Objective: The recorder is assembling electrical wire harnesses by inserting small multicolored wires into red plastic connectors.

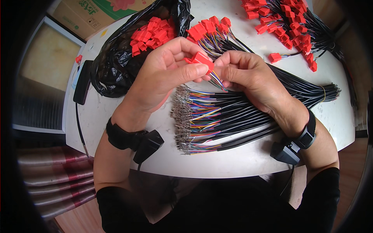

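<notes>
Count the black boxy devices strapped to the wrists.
2. One black boxy device is on the wrist below the left hand; the other black boxy device is on the wrist below the right hand.

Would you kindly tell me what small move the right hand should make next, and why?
Probably the right hand should gently push the coloured wires toward the red connector: it appears to pinch them close by, the left hand steadies the connector, and I cannot tell whether every wire is seated.
</notes>
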A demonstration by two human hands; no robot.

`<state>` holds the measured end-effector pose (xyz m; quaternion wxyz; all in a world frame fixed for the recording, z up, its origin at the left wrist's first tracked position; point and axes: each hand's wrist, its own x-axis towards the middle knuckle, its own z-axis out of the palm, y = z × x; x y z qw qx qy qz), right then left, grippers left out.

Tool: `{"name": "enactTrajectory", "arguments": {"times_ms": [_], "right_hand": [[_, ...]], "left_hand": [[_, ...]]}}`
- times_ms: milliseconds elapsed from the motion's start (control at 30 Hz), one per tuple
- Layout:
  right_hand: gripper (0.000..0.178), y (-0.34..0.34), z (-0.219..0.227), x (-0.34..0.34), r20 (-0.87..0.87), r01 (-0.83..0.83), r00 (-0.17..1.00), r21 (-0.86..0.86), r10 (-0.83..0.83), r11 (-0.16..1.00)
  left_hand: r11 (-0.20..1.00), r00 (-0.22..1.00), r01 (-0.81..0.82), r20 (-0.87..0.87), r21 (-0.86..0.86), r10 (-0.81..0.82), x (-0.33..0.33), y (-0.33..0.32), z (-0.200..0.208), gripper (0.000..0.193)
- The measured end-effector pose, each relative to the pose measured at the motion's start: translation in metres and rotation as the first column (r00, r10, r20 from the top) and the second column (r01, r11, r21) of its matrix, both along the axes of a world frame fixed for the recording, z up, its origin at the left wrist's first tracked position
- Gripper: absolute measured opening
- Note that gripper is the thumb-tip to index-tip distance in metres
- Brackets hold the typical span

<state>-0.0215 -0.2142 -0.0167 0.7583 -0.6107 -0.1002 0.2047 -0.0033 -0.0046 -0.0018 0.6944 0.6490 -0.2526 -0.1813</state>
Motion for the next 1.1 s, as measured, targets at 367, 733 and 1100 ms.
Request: {"name": "enactTrajectory", "arguments": {"times_ms": [367,733,1100], "right_hand": [[0.011,-0.005,-0.004,0.006,0.241,0.081,0.970,-0.156,-0.042,0.984],[0.010,-0.009,0.002,0.008,0.096,-0.040,0.994,-0.090,0.049,0.995],[0.010,-0.015,0.002,0.011,0.200,-0.102,0.970,-0.191,0.140,0.976]], "left_hand": [[0.997,0.988,-0.065,-0.143,-0.050,0.058,0.006,0.004,-0.003,0.025],[0.996,0.975,0.001,-0.222,-0.084,-0.020,0.009,0.004,-0.008,0.030],[0.988,0.951,0.032,-0.300,-0.154,-0.077,0.012,0.004,-0.010,0.033]]}}
